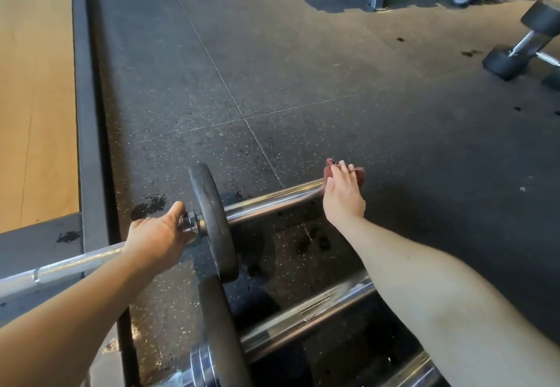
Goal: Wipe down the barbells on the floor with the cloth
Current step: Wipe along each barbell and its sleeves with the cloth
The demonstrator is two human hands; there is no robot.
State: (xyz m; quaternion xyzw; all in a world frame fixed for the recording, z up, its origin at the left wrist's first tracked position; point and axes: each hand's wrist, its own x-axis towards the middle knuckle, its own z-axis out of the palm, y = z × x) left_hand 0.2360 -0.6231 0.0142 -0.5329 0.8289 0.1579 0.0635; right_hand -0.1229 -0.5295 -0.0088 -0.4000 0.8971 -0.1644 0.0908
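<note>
My left hand (157, 233) is curled round the far barbell (272, 202) just left of its collar, right beside the dark plate (212, 220). I judge this is to stop the bar rolling on the floor (303, 68) while I rub it. My right hand (344, 196) is further right on the same bar, at the outer end of the shiny sleeve. Its fingers are bent over a small reddish cloth (328, 171) and press it against the metal, so the cloth sits between my palm and the bar. A second barbell (309, 311) lies nearer to me, roughly parallel, with its own plate close under the first one; I take it that one gets wiped as well. Dark damp-looking spots mark the rubber floor around the plates. A wooden platform (36, 108) lies to the far left, and dumbbells (527, 38) sit far right, well apart from the bars. I can read no brand, number or lettering on the plates, the bars or the cloth.
</note>
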